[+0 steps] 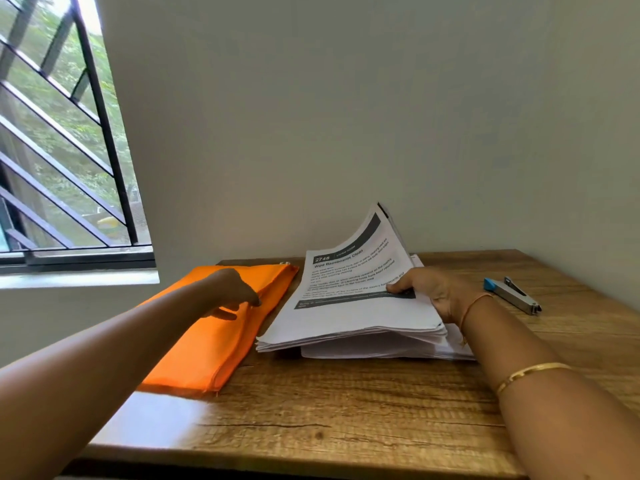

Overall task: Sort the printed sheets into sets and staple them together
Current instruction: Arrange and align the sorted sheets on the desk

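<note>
Right hand (436, 296) grasps the upper part of the stack of printed sheets (346, 317), thumb on the top page and fingers tucked beneath. The held bundle is raised off the lower sheets, with a gap showing along its near edge. The bundle's far end curls upward close to the wall (346, 116). The top page reads "2748" and "Wipe Baseboards Clean"; the smaller print is too blurred to read.

Left hand (235, 292) is released, fingers loose and pointing right, holding nothing. It sits over the far part of the orange folder (214, 341); cannot tell if the fingertips touch it.

The stack lies at the middle of the table (346, 427), toward the far edge. The orange folder lies flat just beside it on the left and runs from the far edge down along the left edge. Folder and paper are almost touching at the stack's near left corner.

The stapler (514, 294), grey with a blue end, lies near the right edge toward the far right corner, apart from the stack and untouched.

A gold bangle (530, 374) sits on the right forearm. A barred window (62, 150) is at the left, with greenery outside.
</note>
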Available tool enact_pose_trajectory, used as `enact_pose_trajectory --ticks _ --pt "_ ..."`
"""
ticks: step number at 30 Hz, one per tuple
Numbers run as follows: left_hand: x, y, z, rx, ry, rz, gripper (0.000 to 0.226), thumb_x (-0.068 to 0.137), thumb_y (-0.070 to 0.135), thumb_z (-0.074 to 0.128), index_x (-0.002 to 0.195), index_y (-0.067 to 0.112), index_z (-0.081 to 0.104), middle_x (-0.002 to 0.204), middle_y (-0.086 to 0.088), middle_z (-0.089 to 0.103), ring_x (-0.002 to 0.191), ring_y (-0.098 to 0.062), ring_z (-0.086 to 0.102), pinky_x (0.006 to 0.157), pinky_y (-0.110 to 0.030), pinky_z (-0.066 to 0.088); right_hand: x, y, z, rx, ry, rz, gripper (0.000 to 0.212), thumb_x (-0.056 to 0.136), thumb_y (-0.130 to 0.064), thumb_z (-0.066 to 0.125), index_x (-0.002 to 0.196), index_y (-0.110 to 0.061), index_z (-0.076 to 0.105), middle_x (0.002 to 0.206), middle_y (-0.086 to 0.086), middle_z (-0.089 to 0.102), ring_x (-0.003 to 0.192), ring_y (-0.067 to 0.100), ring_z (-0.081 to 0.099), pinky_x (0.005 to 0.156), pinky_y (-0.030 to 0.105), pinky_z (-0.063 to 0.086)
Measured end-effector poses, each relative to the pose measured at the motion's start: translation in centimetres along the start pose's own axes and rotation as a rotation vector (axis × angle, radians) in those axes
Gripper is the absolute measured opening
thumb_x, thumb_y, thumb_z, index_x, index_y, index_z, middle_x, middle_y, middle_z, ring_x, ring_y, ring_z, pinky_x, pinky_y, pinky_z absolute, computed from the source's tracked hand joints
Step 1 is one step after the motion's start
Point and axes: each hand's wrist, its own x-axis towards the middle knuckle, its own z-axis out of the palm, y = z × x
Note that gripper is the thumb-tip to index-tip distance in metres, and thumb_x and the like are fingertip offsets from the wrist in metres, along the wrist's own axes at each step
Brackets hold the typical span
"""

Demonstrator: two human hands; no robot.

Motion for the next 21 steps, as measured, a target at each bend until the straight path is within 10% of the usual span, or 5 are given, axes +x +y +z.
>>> enact_pose_trajectory --ticks 4,17,21 --pt "0.1 0.1 -0.7 0.011 0.065 0.059 0.011 0.083 0.0 0.06 0.093 0.002 0.063 0.091 -0.015 0.061 0.076 -0.025 0.056 0.065 -0.03 0.048 -0.4 -0.1 0.2 0.003 -0.094 -0.032 0.018 0.091 0.007 0.049 0.094 -0.004 0.062 0.078 0.009 0.07 0.069 0.024 0.065 0.052 0.025 0.057" --pt "-1.9 0.1 -3.5 0.202 0.443 0.373 0.014 0.086 0.002 0.061 0.087 0.016 0.061 0.092 -0.001 0.058 0.085 -0.016 0.053 0.056 -0.016 0.033 -0.8 -0.5 4.6 -0.135 -0.381 -0.026 0.023 0.093 0.0 0.048 0.111 -0.005 0.061 0.101 0.004 0.07 0.092 0.019 0.064 0.084 0.023 0.051" --pt "-2.6 -0.2 -3.9 0.286 0.399 0.439 0.017 0.089 0.002 0.056 0.09 0.017 0.063 0.088 0.004 0.056 0.083 -0.013 0.051 0.058 -0.017 0.034 -0.4 -0.8 6.5 -0.131 -0.35 0.007 0.019 0.094 -0.001 0.047 0.105 -0.004 0.062 0.097 0.007 0.068 0.067 0.012 0.068 0.053 0.016 0.052"
